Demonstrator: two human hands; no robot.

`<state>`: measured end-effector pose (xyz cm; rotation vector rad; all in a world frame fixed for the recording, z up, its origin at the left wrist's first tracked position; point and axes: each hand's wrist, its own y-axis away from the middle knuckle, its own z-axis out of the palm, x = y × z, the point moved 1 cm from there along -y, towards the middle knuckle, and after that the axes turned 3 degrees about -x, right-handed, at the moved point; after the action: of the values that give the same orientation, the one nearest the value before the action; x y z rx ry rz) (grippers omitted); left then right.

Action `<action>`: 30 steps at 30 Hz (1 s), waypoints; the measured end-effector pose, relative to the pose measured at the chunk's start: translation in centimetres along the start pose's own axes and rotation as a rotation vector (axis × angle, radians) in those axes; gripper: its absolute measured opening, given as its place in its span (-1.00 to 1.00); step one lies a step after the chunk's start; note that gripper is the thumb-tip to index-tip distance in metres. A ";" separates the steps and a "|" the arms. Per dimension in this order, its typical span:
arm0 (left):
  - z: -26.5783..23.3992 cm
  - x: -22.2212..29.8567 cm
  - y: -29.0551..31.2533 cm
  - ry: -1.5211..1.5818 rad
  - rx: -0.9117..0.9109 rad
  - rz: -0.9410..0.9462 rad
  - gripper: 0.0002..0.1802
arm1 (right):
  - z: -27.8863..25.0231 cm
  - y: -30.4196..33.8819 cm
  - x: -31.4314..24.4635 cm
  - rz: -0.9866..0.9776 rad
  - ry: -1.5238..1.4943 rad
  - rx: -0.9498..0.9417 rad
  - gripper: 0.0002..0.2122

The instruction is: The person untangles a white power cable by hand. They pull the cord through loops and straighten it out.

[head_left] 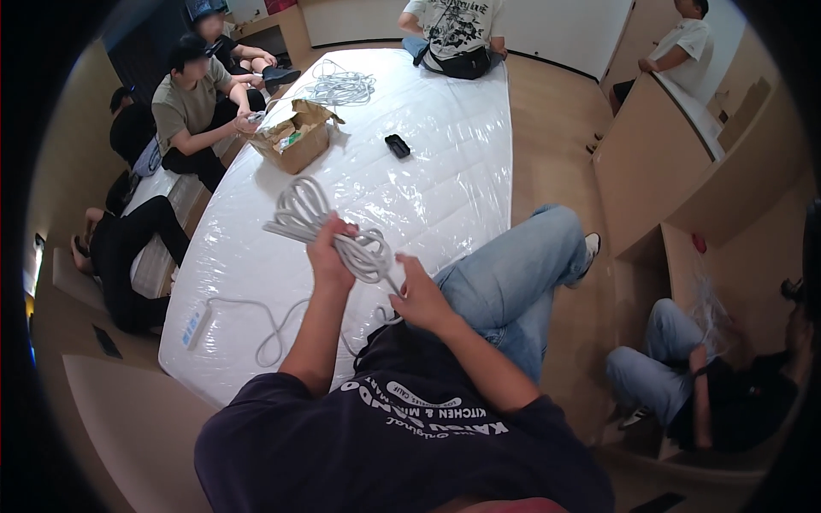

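A bundled coil of light grey power cord [301,210] is gathered in my left hand [330,253], whose fingers wrap round its middle above the mattress. My right hand [422,296], just right of the coil, pinches the strand of cord that runs down from the bundle. From there the cord trails loosely over the plastic-covered mattress [436,184], in wide bends beside my left forearm. It leads to a white power strip [196,328] with blue sockets at the mattress's left edge.
Ahead stand an open cardboard box [301,151] and a small black tray [398,146]. Beyond the box lies a loose heap of grey cord [338,87]. Several people sit around; one at left [192,111] handles something white. Wooden cabinets [641,141] line the right.
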<state>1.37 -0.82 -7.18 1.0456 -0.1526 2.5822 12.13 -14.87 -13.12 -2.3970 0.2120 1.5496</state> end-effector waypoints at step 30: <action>-3.6 5.1 -0.5 -0.754 -0.564 -0.491 -0.74 | -0.3 -0.7 1.4 -0.321 -0.070 -0.101 -0.83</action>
<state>-4.17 1.92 -6.24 1.5160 -0.6650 1.4817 13.11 -14.29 -14.21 -2.3046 -0.2595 1.5188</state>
